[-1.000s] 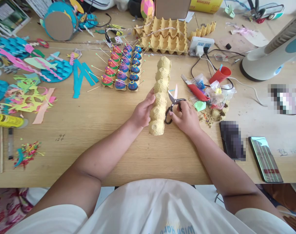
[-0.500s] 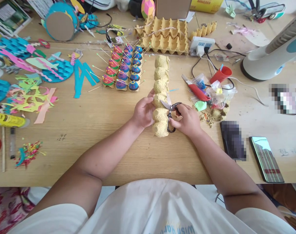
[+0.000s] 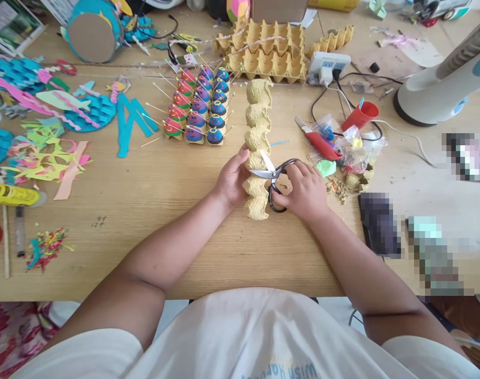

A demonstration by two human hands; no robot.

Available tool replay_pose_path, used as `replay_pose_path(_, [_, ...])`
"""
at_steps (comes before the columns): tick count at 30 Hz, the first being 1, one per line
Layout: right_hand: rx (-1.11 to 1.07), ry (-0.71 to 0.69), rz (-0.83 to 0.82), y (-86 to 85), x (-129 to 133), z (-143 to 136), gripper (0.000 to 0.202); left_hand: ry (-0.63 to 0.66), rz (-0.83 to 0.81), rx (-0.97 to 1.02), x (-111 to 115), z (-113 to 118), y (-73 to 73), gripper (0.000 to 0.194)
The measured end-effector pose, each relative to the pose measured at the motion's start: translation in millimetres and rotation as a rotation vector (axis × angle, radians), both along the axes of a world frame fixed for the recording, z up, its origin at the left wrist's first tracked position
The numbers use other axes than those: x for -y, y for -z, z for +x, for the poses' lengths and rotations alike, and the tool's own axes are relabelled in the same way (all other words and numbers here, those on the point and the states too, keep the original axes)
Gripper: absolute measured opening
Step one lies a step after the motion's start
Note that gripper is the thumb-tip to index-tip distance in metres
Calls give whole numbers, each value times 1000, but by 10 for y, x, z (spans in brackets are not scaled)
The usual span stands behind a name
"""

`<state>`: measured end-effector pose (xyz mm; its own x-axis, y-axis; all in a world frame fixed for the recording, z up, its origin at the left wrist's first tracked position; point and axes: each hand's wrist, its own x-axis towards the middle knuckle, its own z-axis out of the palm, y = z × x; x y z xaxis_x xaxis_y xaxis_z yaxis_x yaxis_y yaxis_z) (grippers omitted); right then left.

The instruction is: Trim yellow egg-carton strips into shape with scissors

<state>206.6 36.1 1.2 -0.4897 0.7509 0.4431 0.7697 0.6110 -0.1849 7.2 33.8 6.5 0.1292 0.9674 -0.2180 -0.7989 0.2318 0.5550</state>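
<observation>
A yellowish strip of egg carton (image 3: 257,115), with several bumps in a row, is held upright lengthwise over the table. My left hand (image 3: 235,179) grips its left edge, thumb at the side and the other fingers partly hidden behind it. In my right hand (image 3: 306,190) is a pair of scissors (image 3: 274,178) with black handles, thumb in one loop and fingers in the other. The blades are spread, and lie across the strip's lower half from its right side.
Painted egg-carton caterpillars (image 3: 198,105) with pins stand behind the strip. Farther back lie uncut egg trays (image 3: 265,52) and a power strip (image 3: 330,62). To the right are a red cup (image 3: 361,116), plastic bags and a phone (image 3: 378,223); paper scraps (image 3: 50,160) lie left.
The scissors have opened wider and their blades now reach farther left across the strip. The strip has shifted and tilted slightly, and my view has moved a little.
</observation>
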Motion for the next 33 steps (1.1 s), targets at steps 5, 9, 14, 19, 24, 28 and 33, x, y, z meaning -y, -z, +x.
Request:
replay_pose_path(5, [14,38,2,22,-6,-10,41,-4,37,67,16,8,-35,35])
replay_pose_path(9, [27,39,7,30,-17,-5,40,3,19,48,14,5,-15,34])
replay_pose_path(14, [38,52,40,32,-32,-6,44,-13,8,-49,8,5,36,33])
replay_pose_path(19, [41,80,65,28,-42,-2,49,-42,13,-17,19,22,-9,32])
replay_pose_path(24, [58,85,66,2,-53,15,52,-40,-80,-1,24,24,-100,28])
replay_pose_path(28, [80,94,53,-41,-58,29,51,-44,-88,41,26,23,-128,25])
replay_pose_path(33, [83,99,53,-69,-56,30,50,-50,-101,77,22,24,-137,26])
